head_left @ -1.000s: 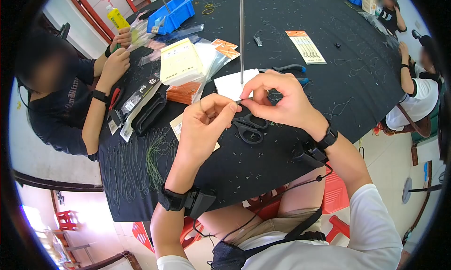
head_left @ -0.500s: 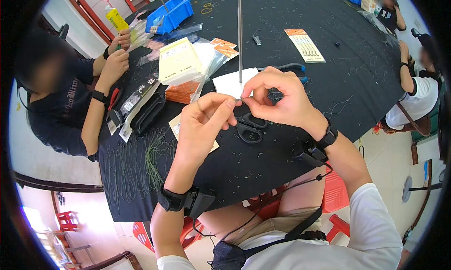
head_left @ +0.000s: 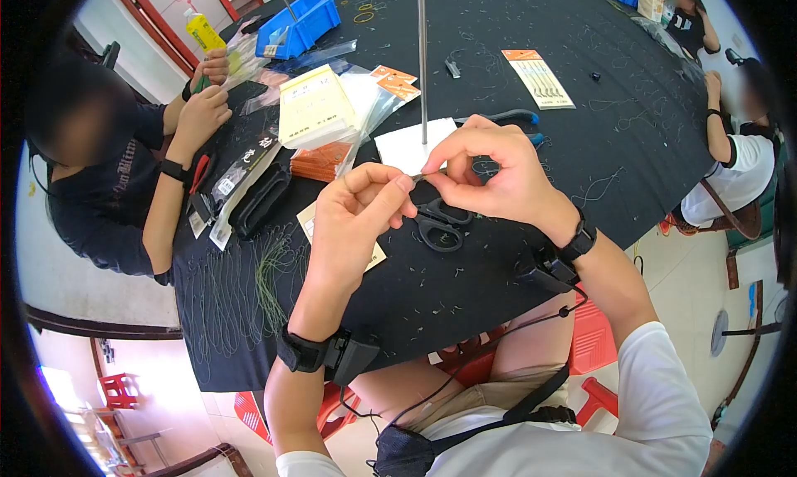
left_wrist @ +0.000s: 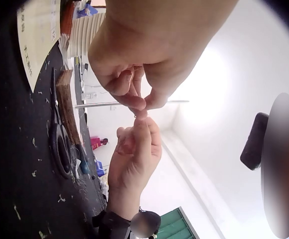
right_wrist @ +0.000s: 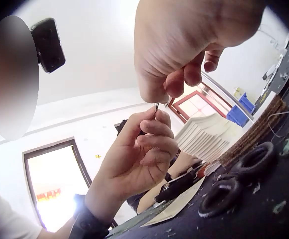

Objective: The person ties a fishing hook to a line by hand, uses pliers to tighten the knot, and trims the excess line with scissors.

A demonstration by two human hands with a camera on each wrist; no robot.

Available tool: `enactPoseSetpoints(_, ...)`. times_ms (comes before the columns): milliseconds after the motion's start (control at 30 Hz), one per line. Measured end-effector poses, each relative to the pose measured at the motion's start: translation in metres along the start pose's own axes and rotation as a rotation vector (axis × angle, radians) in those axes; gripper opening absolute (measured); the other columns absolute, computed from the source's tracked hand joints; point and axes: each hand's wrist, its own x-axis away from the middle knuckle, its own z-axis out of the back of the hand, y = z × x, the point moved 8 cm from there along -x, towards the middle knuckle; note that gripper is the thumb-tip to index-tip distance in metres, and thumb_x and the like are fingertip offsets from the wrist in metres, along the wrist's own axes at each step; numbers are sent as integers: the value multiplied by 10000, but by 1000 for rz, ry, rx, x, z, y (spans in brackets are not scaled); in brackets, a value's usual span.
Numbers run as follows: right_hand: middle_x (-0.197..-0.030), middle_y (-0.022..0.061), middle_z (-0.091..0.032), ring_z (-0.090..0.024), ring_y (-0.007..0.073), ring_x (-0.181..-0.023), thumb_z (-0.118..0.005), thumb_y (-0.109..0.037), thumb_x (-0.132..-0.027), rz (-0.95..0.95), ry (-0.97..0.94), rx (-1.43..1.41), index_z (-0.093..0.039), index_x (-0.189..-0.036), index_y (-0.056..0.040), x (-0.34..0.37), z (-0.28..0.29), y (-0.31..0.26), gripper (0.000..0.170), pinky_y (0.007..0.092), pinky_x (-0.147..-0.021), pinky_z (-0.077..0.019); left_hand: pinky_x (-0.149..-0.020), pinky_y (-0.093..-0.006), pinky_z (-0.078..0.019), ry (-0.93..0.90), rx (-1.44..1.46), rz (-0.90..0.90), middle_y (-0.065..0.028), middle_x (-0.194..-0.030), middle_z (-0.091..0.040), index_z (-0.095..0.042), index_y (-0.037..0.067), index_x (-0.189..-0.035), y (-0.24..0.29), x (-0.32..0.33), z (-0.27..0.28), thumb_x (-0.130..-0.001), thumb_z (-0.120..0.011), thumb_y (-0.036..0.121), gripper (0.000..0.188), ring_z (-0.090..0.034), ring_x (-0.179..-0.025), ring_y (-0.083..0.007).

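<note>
Both hands meet fingertip to fingertip above the front of the black-covered table. My left hand (head_left: 353, 220) pinches one end of a small dark fishing hook (right_wrist: 157, 106) between thumb and forefinger. From the other side, my right hand (head_left: 498, 178) pinches it too, thumb against forefinger, the other fingers curled loosely. The fingertips cover most of the hook. Below the hands lie black-handled scissors (head_left: 425, 226). Just behind them, a white-topped block (head_left: 397, 150) sits by an upright metal rod (head_left: 423, 53). A cream card (head_left: 375, 257) lies partly behind the left hand.
Blue-handled pliers (head_left: 519, 117) lie behind the right hand, a packet of hooks (head_left: 535, 78) farther off. Left stand stacked cream cards (head_left: 311, 116), a blue bin (head_left: 311, 24) and green line (head_left: 267, 282). Another person (head_left: 100, 178) sits at left; others sit at right.
The fingertips drew closer together, then parted slightly, still pinching the hook. My left hand has shifted a little left; the right hand has barely moved.
</note>
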Motion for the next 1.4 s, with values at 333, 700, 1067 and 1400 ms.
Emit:
enactPoseSetpoints(333,-470,-75,-495,-468,45,-412,-690,-75,-709,-10,19,-20,-617,-759,-124,0,2,1,102,223,-644,-368,-475,-129,-326,-29,47,19,-18,-689,-580,-593,30,-898,-2,-1,-3,-880,-560,129,106,-479,-568,-25)
enactPoseSetpoints(700,-470,-76,-486,-456,51,-413,-684,-79,-713,1,24,-2,-613,-766,-127,0,3,0,100,227,-655,-361,-509,-131,-360,-43,90,13,-22,-723,-582,-591,35,-912,-3,0,-5,-884,-554,128,104,-494,-603,-36)
enactPoseSetpoints(1067,-462,-79,-469,-441,52,-403,-682,-74,-707,1,-2,-14,-606,-768,-128,1,1,0,111,225,-657,-356,-536,-146,-360,-40,45,-27,3,-729,-574,-597,27,-900,-1,0,-3,-840,-610,91,89,-504,-624,-42)
enactPoseSetpoints(1400,-467,-85,-462,-437,46,-408,-682,-66,-700,6,-22,-28,-606,-768,-132,2,-2,-2,121,221,-652,-351,-543,-152,-355,4,-18,-55,20,-700,-583,-608,35,-879,1,0,-2,-813,-645,99,99,-521,-624,-39)
